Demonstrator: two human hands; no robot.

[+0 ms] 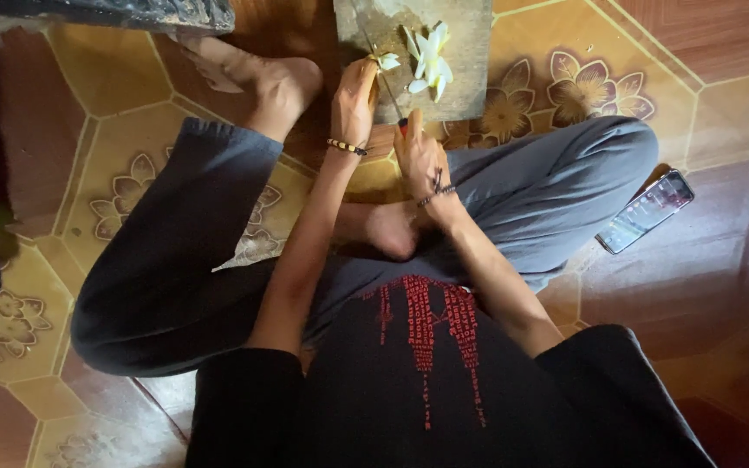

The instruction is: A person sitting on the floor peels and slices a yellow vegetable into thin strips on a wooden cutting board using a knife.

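- The right hand (420,156) is gripping the red handle of a knife (386,82), blade running away from the body over the cutting board (470,52).
- The left hand (355,97) is pinching a pale vegetable piece (387,61) on the board, seemingly steadying it beside the blade.
- More pale slices (429,59) are lying just beyond.
- A phone (646,211) is resting on the tiled floor (721,104), well apart.

Glossy tiled floor (721,104), orange and brown, flower patterns, dim light
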